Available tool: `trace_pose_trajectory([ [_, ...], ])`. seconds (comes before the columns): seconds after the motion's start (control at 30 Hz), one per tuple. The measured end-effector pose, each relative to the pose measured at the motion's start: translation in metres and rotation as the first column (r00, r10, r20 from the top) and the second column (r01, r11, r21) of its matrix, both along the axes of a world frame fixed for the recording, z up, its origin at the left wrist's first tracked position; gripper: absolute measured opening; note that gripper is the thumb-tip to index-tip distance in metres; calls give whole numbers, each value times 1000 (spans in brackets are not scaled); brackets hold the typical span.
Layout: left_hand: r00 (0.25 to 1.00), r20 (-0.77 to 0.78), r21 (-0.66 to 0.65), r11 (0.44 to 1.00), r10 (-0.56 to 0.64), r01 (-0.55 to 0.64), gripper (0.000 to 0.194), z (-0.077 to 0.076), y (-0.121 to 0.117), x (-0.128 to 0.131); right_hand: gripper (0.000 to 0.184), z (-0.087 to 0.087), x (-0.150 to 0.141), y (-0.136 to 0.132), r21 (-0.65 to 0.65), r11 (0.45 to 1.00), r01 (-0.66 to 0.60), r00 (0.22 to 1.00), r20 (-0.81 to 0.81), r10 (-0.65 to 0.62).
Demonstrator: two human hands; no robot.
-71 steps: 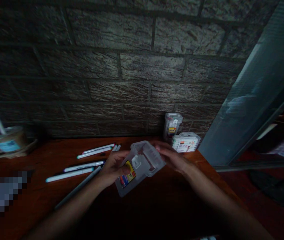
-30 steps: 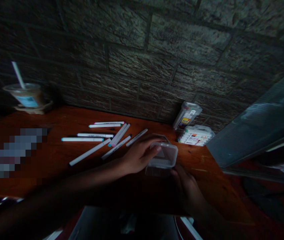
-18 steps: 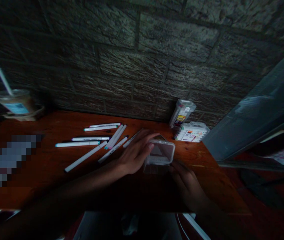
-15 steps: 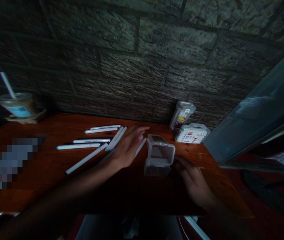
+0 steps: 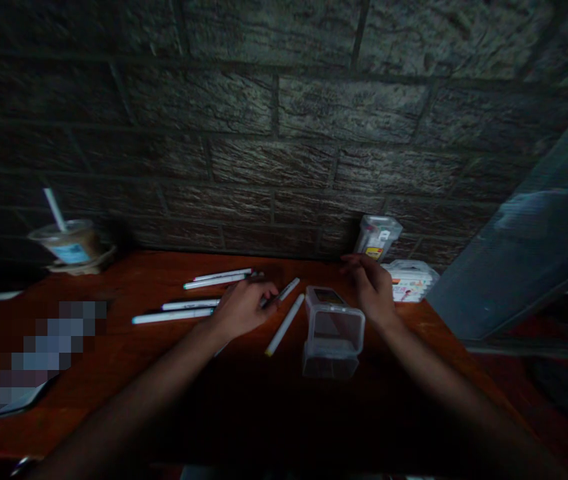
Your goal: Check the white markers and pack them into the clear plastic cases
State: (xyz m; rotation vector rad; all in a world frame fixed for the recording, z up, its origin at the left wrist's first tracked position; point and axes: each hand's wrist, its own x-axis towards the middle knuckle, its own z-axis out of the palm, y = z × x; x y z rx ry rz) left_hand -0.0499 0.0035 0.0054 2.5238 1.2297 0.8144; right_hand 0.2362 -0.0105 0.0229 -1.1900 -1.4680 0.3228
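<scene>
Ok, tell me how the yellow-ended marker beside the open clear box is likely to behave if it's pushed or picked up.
The yellow-ended marker will probably roll if pushed sideways: its barrel looks round and it lies loose on the tabletop. Lifted, it should be stiff, judging by its straight shape, and likely feel light, being so slim.

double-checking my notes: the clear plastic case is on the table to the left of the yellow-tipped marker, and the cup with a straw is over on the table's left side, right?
Not quite: the clear plastic case is to the right of the yellow-tipped marker, as the head view shows. The cup with a straw is on the table's left side.
</scene>
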Motion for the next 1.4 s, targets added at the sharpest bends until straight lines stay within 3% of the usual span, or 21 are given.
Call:
trace_pose_trajectory([
  [0.13, 997, -69, 18, 999, 30, -29, 14, 0, -3, 2, 35, -15, 12, -5, 20, 999, 37, 998, 57, -38],
  [0.37, 955, -295, -40, 999, -16, 5, 30, 8, -27, 14, 34, -14, 9, -5, 24, 1000, -9, 984, 180, 5],
  [0.47, 923, -385, -31, 999, -21, 10, 27, 6, -36, 19, 34, -15, 8, -6, 25, 1000, -16, 984, 180, 11],
  [0.6, 892, -451, -26, 998, 40, -58, 20, 8, -40, 21, 32, -15, 9, -6, 29, 999, -18, 984, 180, 13],
  [0.73, 876, -456, 13, 985, 159, -172, 22, 23, -37, 17, 33, -17, 11, -4, 28, 999, -18, 988, 156, 14],
  [0.9, 910, -293, 33, 954, 293, -297, 24, 35, -30, 7, 33, -15, 12, -3, 24, 999, -30, 996, 85, 28],
  [1.03, 992, 61, 72, 991, 109, -114, 20, 25, -26, 5, 36, -3, 6, -7, -11, 992, -122, 990, -67, 121],
  [1.17, 963, 257, 216, 976, -84, 27, 12, 18, -27, 15, 47, 10, -4, -17, -103, 939, -327, 932, -197, 303],
  [1.3, 923, 359, 243, 969, -137, 49, 11, 24, -28, 29, 36, 17, -8, -22, -127, 887, -443, 882, -239, 406],
  [1.4, 878, 471, 134, 991, -80, 19, 14, 31, -24, 36, 29, 18, -4, -19, -97, 894, -437, 868, -306, 391],
])
